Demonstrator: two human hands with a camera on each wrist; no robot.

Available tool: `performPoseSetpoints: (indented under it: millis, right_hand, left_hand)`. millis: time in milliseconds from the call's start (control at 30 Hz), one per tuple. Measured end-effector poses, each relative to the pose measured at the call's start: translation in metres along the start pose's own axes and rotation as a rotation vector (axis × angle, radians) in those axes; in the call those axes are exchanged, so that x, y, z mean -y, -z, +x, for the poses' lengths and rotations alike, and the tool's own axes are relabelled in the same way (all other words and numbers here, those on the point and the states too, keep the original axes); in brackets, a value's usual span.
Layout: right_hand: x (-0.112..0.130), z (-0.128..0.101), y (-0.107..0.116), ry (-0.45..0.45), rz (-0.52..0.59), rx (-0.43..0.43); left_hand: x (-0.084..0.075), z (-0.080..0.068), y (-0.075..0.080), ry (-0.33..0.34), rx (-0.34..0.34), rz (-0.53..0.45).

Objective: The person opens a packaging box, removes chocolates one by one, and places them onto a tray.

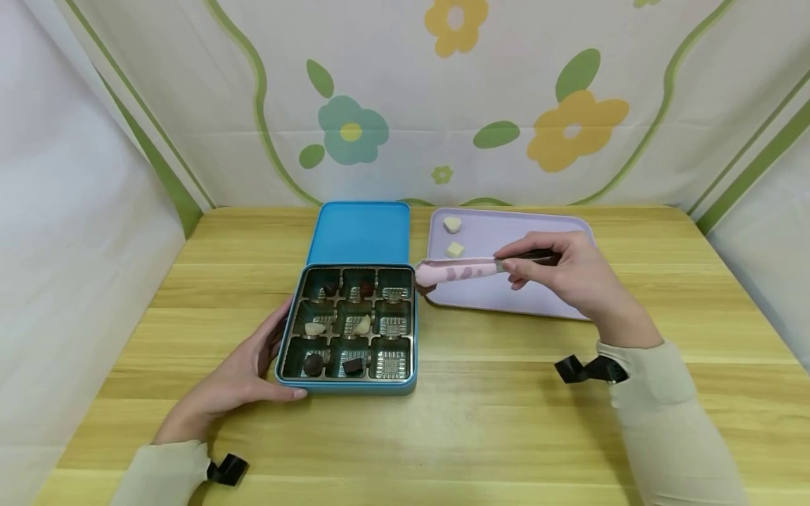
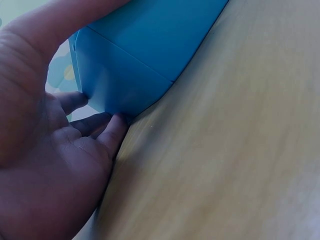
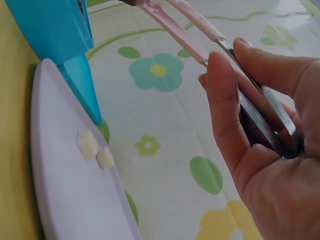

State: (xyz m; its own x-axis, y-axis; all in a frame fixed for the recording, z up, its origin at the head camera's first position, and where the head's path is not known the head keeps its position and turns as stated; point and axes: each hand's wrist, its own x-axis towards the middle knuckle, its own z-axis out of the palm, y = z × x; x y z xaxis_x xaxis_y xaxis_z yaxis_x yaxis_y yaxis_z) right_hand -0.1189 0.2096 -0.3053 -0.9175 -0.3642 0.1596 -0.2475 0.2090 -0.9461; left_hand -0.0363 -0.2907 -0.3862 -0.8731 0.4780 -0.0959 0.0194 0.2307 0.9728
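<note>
Open table btwn tin & tray

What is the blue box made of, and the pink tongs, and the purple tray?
The blue box looks like painted metal: thin walls, smooth sheen, hinged lid. The tongs seem steel at the grip, shiny grey in the right hand, with pink tips, probably silicone. The purple tray looks like matte plastic, smooth with rounded edges.

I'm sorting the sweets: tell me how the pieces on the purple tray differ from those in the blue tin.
The tray pieces are two, both pale, loose on the flat purple tray. The tin pieces are six, mostly dark with two pale, each in its own compartment of the blue tin. All are small, bite-sized sweets.
</note>
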Motion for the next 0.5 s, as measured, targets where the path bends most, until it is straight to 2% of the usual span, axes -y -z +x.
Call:
performPoseSetpoints:
  millis: [233,500]
  right_hand:
    - [-0.013,-0.006,0.011,-0.118,-0.008,-0.134]
    - [-0.018,-0.010,0.017,-0.133,-0.006,-0.176]
  left_hand:
    - [-0.001,0.000,0.000,0.006,-0.003,0.016]
    - [-0.001,-0.001,-0.001,-0.002,-0.002,0.016]
